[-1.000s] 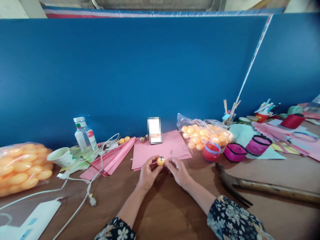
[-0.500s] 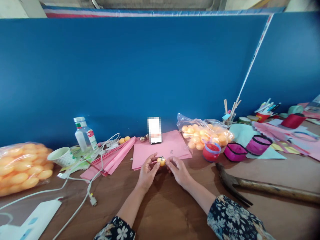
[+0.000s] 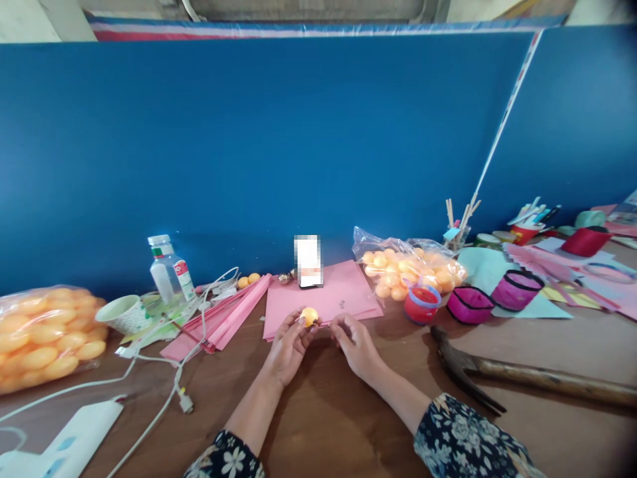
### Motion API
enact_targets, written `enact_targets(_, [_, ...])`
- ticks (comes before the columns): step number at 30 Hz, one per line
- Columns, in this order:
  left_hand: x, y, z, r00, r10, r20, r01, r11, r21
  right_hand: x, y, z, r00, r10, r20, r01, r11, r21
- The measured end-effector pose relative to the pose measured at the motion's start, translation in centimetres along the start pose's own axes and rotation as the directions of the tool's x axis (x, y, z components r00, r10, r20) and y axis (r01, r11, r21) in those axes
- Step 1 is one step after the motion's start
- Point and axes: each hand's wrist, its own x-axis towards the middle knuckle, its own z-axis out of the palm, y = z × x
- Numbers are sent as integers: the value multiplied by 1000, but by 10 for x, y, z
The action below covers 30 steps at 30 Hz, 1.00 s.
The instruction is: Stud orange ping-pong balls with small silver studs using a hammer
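Note:
My left hand [image 3: 287, 345] pinches a small orange ball [image 3: 309, 316] between its fingertips, just above the near edge of a stack of pink paper [image 3: 343, 295]. My right hand [image 3: 354, 340] rests on the brown table [image 3: 328, 411] a little to the right of the ball, fingers curled and no longer touching it; whether it holds anything I cannot make out. Both forearms come from floral sleeves at the bottom.
A bag of orange balls [image 3: 413, 269] lies behind right, a bigger one [image 3: 44, 335] at far left. A hammer [image 3: 497, 382], red cup [image 3: 421, 303], two magenta cups [image 3: 468, 304], bottle [image 3: 166, 269], paper cup [image 3: 123, 312], cables [image 3: 174, 372], folded pink strips [image 3: 223, 318] and a phone [image 3: 308, 261] surround my hands.
The ball was held between both hands; now only my left hand holds it, turned and shifted slightly left, while my right hand has let go and drawn back a little.

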Motion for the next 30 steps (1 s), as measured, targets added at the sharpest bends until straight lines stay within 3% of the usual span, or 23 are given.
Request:
enact_targets(10, [-5,-2,6,996,-80,45,78,996,36,0,-9,0,1000,-12,-6,12,1000,-7])
enact_targets(17, [-6,-4,10,997,-70,-17,71,992,105,-1,-6,1,1000,-6,-8,6,1000,0])
enact_targets(30, [-6,-6,8,996,-78,39,73,991,114,0,-5,1,999,34,5,-34,999,19])
